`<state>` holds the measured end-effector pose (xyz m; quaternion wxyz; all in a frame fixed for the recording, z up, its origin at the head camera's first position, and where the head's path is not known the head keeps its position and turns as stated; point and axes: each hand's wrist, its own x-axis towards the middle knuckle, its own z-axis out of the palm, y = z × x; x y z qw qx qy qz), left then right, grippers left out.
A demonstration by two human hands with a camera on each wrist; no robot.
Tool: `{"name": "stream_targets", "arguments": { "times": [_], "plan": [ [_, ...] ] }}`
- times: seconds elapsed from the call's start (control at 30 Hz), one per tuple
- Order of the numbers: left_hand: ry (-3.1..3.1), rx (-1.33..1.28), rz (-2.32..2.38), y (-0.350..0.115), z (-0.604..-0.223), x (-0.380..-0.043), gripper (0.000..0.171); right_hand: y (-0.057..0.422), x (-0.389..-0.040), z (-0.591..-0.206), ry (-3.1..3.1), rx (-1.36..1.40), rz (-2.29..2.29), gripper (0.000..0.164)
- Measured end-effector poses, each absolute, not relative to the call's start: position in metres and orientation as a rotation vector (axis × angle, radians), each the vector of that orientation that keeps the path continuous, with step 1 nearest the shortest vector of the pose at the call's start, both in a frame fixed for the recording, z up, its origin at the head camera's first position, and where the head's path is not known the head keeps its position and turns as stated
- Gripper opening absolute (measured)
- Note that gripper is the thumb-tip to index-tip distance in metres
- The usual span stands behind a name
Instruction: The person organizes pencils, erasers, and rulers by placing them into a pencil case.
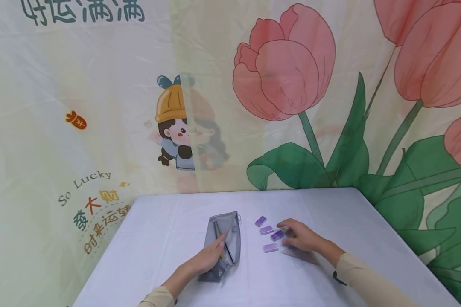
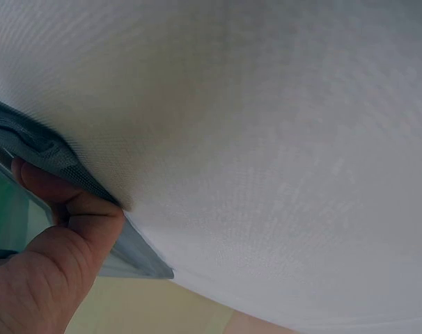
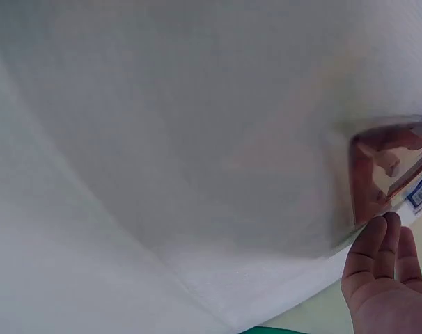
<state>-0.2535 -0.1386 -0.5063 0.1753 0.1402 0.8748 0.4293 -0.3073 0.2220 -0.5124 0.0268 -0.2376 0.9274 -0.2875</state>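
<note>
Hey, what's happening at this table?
A person's left hand grips a gray pouch on the white table. Their right hand, fingers relaxed, is beside four small purple pieces lying to the pouch's right; whether it touches one is unclear. A clear, flat item lies just below that hand.

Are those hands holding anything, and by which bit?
The left hand holds the grey mesh pencil case by its side edge. The right hand seems to hold nothing.

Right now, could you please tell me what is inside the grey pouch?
Slim pen-like sticks show through the grey pouch; anything beneath the left hand is covered.
</note>
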Motion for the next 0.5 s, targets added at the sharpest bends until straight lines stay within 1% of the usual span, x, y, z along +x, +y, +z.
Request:
{"name": "stream_targets", "arguments": {
  "times": [0.2,0.5],
  "plan": [
    [2.462,0.400,1.224,-0.138,-0.507,-0.253,0.056,0.218,-0.311,-0.513,2.841,-0.785,-0.846,0.040],
    [2.451,0.404,1.241,-0.139,-0.505,-0.252,0.056,0.210,-0.315,-0.517,2.876,-0.683,-0.792,0.035]
  ]
}}
